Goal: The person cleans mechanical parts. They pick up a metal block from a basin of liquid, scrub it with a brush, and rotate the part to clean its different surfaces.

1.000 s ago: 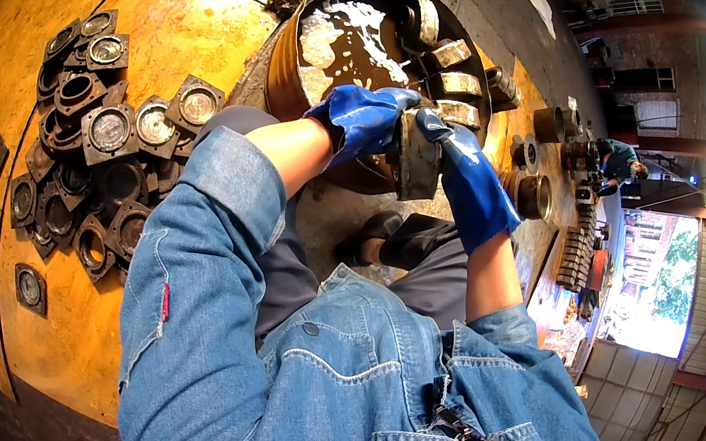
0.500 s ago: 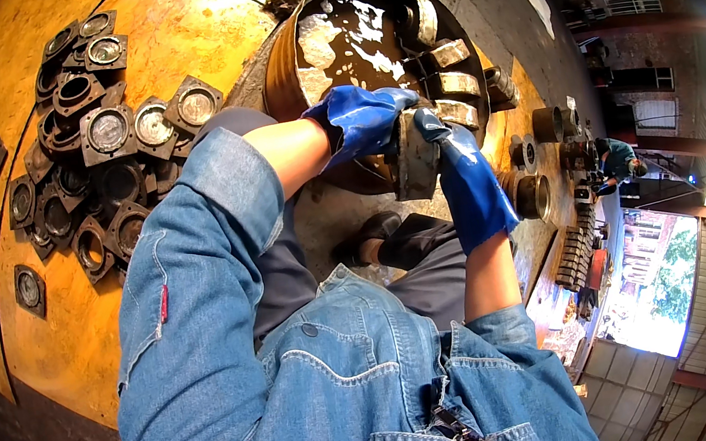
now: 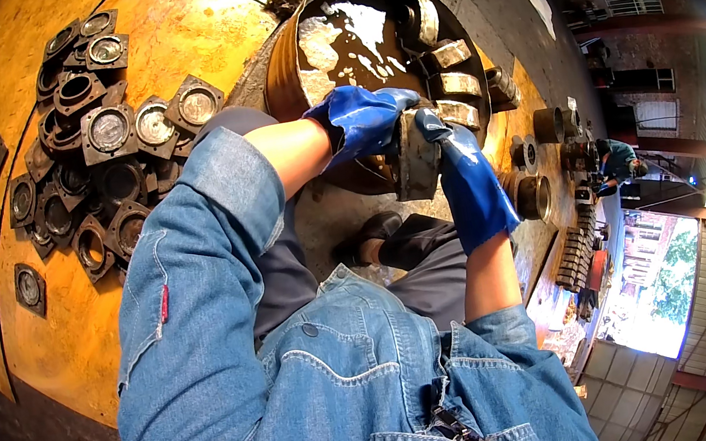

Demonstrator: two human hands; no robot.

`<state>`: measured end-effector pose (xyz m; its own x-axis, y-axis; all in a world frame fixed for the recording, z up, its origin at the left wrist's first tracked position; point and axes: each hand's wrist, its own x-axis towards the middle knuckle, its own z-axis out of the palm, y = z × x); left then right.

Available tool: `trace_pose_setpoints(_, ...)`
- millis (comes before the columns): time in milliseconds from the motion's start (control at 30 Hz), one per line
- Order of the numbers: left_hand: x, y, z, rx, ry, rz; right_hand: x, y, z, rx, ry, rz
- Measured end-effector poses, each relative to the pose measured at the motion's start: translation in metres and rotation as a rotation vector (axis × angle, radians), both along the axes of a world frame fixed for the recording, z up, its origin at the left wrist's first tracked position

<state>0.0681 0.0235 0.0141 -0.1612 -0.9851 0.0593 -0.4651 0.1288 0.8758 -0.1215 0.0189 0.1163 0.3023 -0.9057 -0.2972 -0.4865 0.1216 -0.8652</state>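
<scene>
My left hand (image 3: 369, 116), in a blue rubber glove, is closed on the upper end of a square-edged, greyish metal part (image 3: 417, 159). My right hand (image 3: 460, 167), gloved the same way, grips that part from its right side. The piece is held upright at the near rim of a round metal tub (image 3: 279, 71) with dark, shiny liquid (image 3: 365, 62) in it. Several similar thick metal parts (image 3: 453, 84) stand along the tub's right inner wall, close to my right hand. Gloves hide most of my fingers' hold.
On the yellow floor plates at left lies a heap of square metal flanges with round openings (image 3: 106, 132). Metal rings (image 3: 534, 196) and a row of dark parts (image 3: 577, 257) stand at right. Farther off, a person (image 3: 619, 162) is bent over. My shoe (image 3: 382, 227) is below the tub.
Bright reflections on the tub's liquid have shifted shape. Both hands and the metal part stay nearly where they were.
</scene>
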Motion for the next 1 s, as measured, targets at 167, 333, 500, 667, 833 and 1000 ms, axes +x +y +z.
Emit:
trace_pose_setpoints(167,0.001,0.002,0.009,-0.015,0.033,-0.036,-0.001,-0.002,-0.004,-0.027,-0.047,0.022)
trace_pose_setpoints(333,0.005,0.006,0.029,0.123,0.031,-0.06,0.002,0.002,0.003,-0.055,-0.002,0.024)
trace_pose_setpoints(500,0.006,0.008,0.014,-0.021,-0.151,-0.034,0.001,-0.001,0.002,-0.01,0.004,0.004)
trace_pose_setpoints(667,0.001,-0.003,0.009,0.198,0.134,-0.083,0.003,-0.001,0.0,0.011,-0.038,0.013)
trace_pose_setpoints(833,0.001,0.0,0.014,0.153,0.117,-0.088,-0.001,0.0,0.001,0.021,0.028,-0.039)
trace_pose_setpoints(1000,0.006,0.005,0.019,0.073,-0.041,-0.079,-0.002,0.0,0.007,0.024,0.137,-0.021)
